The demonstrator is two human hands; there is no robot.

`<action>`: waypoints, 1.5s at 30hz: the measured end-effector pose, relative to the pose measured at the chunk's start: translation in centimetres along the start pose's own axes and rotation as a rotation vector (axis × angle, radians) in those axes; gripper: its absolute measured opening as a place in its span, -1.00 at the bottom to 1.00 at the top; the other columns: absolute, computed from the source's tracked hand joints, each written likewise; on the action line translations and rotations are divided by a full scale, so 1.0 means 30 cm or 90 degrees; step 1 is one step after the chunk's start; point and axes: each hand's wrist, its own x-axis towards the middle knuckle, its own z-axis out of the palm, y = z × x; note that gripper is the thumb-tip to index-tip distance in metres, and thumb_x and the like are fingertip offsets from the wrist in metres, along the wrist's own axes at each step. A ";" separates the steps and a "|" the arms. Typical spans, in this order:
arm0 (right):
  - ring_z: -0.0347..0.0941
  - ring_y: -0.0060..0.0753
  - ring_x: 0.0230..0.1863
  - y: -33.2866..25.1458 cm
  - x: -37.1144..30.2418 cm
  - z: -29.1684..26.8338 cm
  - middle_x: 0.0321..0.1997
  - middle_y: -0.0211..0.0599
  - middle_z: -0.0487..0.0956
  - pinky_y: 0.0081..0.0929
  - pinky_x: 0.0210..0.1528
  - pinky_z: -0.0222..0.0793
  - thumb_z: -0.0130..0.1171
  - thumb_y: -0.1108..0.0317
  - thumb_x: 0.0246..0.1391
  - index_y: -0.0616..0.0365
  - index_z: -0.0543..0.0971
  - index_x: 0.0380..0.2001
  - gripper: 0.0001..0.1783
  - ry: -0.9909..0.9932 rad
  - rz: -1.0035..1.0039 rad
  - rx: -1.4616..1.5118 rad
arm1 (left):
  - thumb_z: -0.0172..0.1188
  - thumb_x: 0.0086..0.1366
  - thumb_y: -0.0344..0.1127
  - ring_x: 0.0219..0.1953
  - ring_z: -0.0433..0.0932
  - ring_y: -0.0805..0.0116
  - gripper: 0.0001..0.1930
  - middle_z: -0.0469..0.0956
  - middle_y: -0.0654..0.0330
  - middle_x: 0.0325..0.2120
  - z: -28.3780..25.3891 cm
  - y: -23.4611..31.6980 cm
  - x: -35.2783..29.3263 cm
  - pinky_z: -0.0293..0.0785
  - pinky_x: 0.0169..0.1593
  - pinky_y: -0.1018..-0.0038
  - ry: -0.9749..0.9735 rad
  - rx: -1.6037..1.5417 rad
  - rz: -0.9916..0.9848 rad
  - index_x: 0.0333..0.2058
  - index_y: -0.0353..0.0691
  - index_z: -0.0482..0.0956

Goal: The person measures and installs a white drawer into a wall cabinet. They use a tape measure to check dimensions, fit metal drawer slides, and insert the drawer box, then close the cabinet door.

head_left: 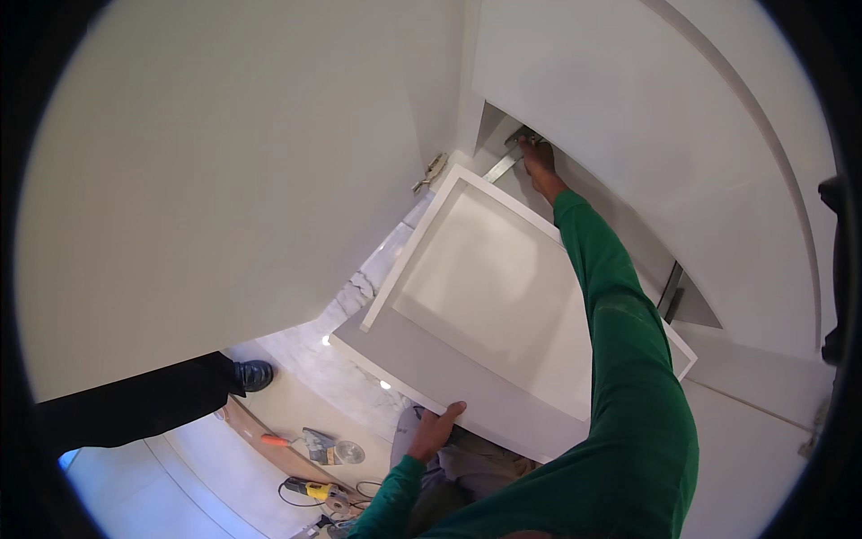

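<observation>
Left hand point(435, 434) grips drawer point(489, 278), right hand point(539, 163) inside cabinet point(646, 117)

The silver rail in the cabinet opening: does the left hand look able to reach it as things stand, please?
Probably not: the left hand holds the near edge of the drawer, which lies between it and the silver rail.

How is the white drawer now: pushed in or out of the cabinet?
Out: the drawer sits before the cabinet opening, where the right hand reaches to a metal slide. Whether drawer and slide are attached, I cannot tell.
</observation>
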 end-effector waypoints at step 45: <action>0.48 -0.46 -0.46 0.146 0.203 -0.248 -0.33 -0.34 0.63 -0.44 -0.49 0.30 0.15 0.13 0.50 0.03 0.62 -0.10 -0.77 0.027 -0.025 0.315 | 0.53 0.19 0.04 -0.29 0.75 0.01 -0.62 0.73 -0.01 -0.42 -0.301 0.808 0.514 0.66 -0.15 0.12 0.222 1.022 0.395 -0.45 -0.20 0.77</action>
